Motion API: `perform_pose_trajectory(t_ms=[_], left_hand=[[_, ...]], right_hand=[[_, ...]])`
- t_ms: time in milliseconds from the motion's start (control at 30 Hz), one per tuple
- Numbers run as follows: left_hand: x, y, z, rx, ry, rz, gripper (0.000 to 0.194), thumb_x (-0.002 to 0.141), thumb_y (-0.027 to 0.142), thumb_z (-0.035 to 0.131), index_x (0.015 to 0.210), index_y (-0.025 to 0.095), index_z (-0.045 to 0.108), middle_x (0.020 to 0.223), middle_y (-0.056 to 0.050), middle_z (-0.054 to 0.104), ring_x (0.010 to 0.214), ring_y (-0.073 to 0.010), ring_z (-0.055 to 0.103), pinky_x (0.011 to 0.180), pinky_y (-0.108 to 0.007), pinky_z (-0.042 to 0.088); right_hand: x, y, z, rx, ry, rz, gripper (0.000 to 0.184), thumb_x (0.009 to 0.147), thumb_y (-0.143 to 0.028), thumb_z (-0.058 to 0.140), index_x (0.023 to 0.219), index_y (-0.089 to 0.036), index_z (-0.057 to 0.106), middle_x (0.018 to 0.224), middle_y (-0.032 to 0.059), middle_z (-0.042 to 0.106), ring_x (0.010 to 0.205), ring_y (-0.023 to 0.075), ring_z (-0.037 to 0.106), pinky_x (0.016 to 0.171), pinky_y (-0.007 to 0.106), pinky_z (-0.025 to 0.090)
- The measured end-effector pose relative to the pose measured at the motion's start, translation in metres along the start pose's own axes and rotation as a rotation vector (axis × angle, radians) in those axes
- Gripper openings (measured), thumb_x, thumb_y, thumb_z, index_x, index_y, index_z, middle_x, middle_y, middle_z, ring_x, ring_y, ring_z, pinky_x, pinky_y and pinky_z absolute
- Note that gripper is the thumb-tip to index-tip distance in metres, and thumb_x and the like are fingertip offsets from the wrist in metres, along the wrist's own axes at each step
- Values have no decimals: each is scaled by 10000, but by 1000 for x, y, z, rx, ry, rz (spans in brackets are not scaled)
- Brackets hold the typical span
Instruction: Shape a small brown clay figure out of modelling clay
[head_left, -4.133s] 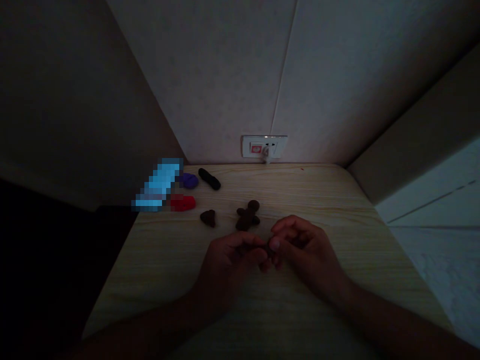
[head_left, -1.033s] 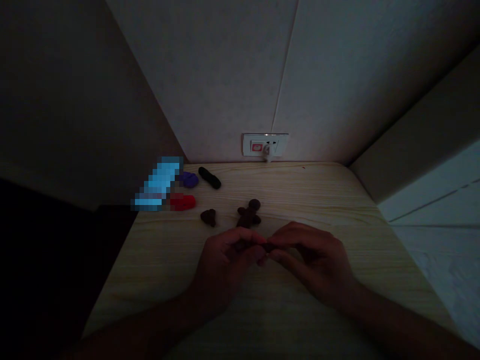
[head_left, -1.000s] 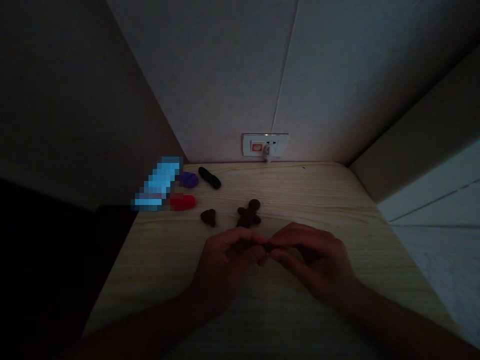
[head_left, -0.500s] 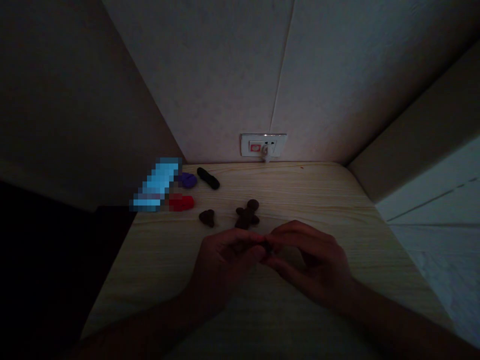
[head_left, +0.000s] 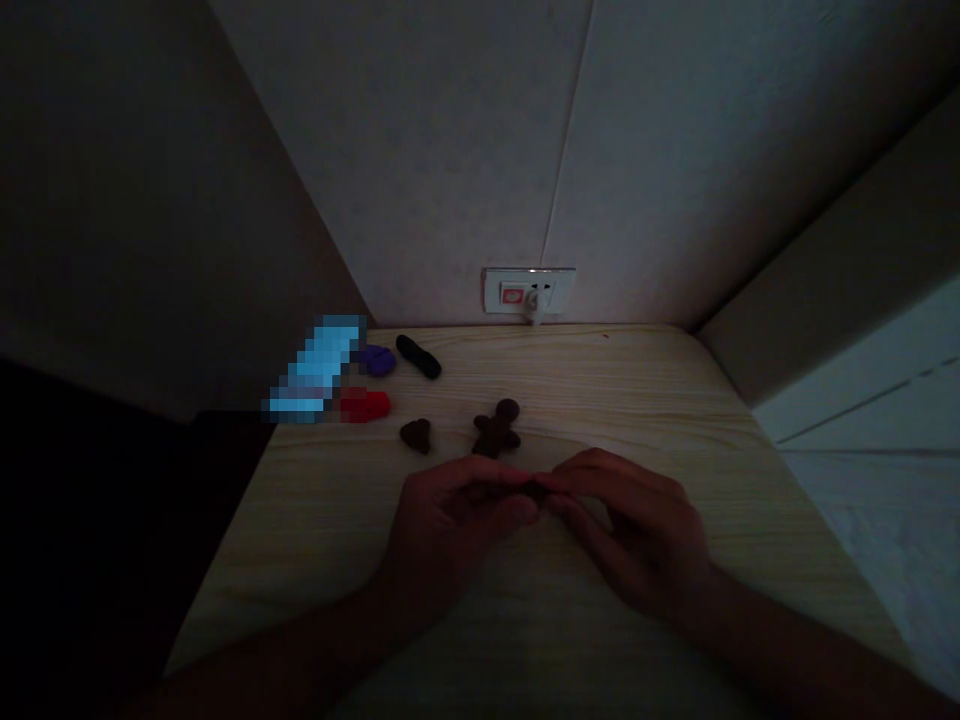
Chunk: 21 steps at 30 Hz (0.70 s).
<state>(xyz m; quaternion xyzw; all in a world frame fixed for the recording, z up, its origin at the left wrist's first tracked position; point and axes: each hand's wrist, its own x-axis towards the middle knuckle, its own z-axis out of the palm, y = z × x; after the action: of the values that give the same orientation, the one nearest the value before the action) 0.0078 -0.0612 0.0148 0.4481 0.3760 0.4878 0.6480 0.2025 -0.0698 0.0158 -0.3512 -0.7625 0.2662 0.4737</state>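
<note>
Over the table, my left hand [head_left: 454, 525] and my right hand [head_left: 641, 520] meet at the fingertips. Both are closed in a pinch on a small dark piece of modelling clay [head_left: 535, 489], mostly covered by the fingers. Just beyond my left fingers lies a brown clay figure [head_left: 495, 428] with a round head and stubby arms; its lower part is hidden behind that hand. To its left rests a brown lump of clay [head_left: 417, 436], touched by neither hand.
A red clay piece [head_left: 373, 405], a purple clay piece [head_left: 379, 361] and a black clay strip [head_left: 418, 357] lie at the back left of the wooden table [head_left: 315, 520]. Beside them is a bright, pixelated phone-like slab [head_left: 319, 365]. A wall socket [head_left: 529, 291] holds a plug. The room is dim.
My right fingertips have shifted slightly to the right and closed flatter on the dark clay piece, and my left thumb has edged right. The things on the table have stayed put.
</note>
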Motion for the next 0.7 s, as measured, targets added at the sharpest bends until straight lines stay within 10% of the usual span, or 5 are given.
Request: perform_pose_trajectory(t_ms=[533, 700], left_hand=[[-3, 10, 2, 205, 105, 130, 226, 689, 34, 847, 792, 231, 807, 755, 33, 799, 713, -116, 759, 683, -149, 611], [-3, 8, 1, 163, 105, 123, 224, 671, 53, 876, 783, 235, 809, 782, 29, 803, 765, -115, 756, 738, -152, 600]], right_hand=[[-8, 6, 5, 219, -6, 212, 201, 888, -113, 756, 1029, -256, 740, 953, 9, 813, 845, 162, 782, 777, 276, 641], [-6, 3, 3, 130, 15, 26, 311, 856, -57, 768, 1126, -207, 731, 989, 50, 790, 887, 165, 760, 793, 265, 631]])
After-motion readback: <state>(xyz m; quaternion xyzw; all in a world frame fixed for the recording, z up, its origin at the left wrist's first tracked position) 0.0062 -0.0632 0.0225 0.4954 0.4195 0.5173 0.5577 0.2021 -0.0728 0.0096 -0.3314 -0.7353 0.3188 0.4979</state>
